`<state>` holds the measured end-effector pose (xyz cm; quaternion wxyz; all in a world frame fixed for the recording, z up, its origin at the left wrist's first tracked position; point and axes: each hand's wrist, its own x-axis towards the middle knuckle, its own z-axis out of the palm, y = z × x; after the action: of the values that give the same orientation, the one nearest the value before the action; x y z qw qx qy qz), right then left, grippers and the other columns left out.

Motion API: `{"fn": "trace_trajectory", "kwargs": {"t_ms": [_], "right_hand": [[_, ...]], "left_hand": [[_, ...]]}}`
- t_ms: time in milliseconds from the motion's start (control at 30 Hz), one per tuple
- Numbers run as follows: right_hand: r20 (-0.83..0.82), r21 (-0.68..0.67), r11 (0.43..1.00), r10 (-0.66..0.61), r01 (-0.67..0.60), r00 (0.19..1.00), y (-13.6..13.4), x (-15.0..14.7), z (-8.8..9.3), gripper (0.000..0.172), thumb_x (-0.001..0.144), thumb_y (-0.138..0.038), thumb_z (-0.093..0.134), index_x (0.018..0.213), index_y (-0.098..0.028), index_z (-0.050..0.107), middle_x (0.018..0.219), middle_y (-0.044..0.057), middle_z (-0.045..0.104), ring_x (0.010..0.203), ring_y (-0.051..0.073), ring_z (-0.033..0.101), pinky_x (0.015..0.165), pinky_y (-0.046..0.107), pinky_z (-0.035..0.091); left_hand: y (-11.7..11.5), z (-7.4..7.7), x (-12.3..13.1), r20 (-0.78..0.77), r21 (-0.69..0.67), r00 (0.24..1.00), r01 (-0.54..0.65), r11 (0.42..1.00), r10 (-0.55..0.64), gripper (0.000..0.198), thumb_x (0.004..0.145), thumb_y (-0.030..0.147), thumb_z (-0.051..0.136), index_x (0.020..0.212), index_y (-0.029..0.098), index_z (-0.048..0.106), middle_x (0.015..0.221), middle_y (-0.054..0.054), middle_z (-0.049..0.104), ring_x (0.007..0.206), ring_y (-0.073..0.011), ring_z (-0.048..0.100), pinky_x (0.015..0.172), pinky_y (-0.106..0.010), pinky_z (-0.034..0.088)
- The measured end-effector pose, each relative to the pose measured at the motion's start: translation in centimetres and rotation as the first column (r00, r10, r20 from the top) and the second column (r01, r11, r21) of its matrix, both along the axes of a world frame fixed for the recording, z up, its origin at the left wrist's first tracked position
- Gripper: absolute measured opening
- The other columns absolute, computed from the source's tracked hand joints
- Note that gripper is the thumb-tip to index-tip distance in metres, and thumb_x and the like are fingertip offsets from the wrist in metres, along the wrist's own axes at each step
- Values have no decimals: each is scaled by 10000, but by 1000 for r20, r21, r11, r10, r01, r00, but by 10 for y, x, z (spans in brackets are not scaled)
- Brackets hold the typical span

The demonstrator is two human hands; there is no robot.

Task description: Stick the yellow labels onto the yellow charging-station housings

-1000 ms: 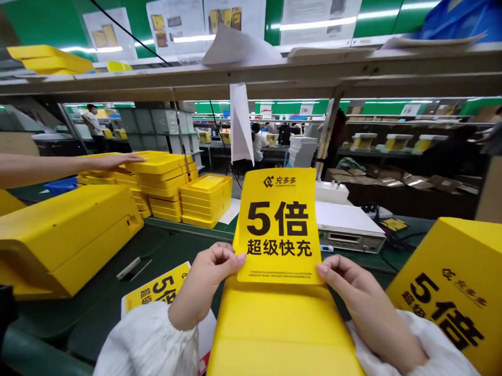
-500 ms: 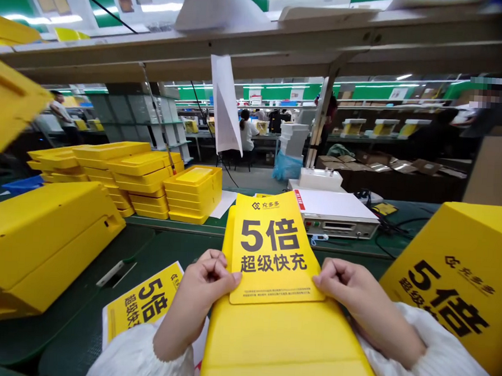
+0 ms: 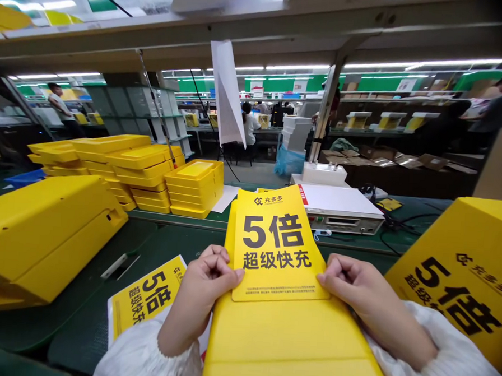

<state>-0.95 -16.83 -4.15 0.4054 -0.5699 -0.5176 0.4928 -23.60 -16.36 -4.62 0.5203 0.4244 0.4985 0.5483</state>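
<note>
A yellow printed sticker [image 3: 279, 240] with dark lettering lies over the upper part of a yellow plastic housing [image 3: 293, 342] in front of me. Its left edge is pinched between the thumb and fingers of my left hand [image 3: 203, 289]. On the opposite side, my right hand [image 3: 367, 300] pinches the lower right edge. The sheet bows slightly between both hands; whether its whole underside touches the housing cannot be seen. More printed stickers on white backing [image 3: 148, 295] lie on the bench, partly behind my left forearm.
Yellow housings stand at the left [image 3: 42, 239] and, bearing the same print, at the right [image 3: 460, 277]. Stacked yellow covers [image 3: 196, 188] and a white instrument box [image 3: 346, 212] with cables line the back. A shelf beam [image 3: 259, 40] crosses overhead. People work in the background.
The view has shifted slightly, and the yellow part that was raised at the far left has gone out of view. Both hands keep their pinch on the sticker, which lies nearly the same.
</note>
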Motion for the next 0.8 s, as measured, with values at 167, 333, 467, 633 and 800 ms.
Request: {"fn": "trace_trajectory", "kwargs": {"t_ms": [167,333,467,633,800], "right_hand": [[-1,-6,1000,13,-13,1000,0,1,0,329,586,-392,657,542,-186,405,507,-56,374,493,78,293,456,216,204],[20,0,1000,17,-17,1000,-1,1,2,326,584,-403,639,540,-189,397,508,-55,369,502,84,296,465,219,207],[49,15,1000,19,-20,999,0,1,0,311,597,-404,621,554,-189,401,513,-57,356,510,86,280,470,221,198],[71,12,1000,24,-25,997,2,2,-1,309,603,-400,615,559,-193,389,514,-60,341,514,87,268,470,223,191],[103,10,999,31,-33,994,1,3,-1,307,595,-419,592,562,-193,387,515,-63,340,516,85,273,469,220,197]], "left_hand": [[-1,-2,1,33,12,999,-5,1000,5,359,485,281,785,435,136,460,857,-15,397,735,-135,459,609,-247,405],[-2,-1,1,9,5,1000,3,1000,-3,341,506,278,777,444,133,475,864,-6,402,718,-118,452,615,-244,390],[-1,-2,-2,5,9,1000,25,1000,-25,339,515,279,779,446,135,480,886,-13,395,754,-133,456,641,-253,397],[-1,-3,-3,-9,8,999,39,999,-39,348,533,287,770,450,135,468,889,-10,385,771,-133,451,648,-247,396],[-3,-1,-1,-21,10,999,26,1000,-25,336,546,266,754,459,134,458,877,-5,385,765,-118,436,615,-216,375]]}}
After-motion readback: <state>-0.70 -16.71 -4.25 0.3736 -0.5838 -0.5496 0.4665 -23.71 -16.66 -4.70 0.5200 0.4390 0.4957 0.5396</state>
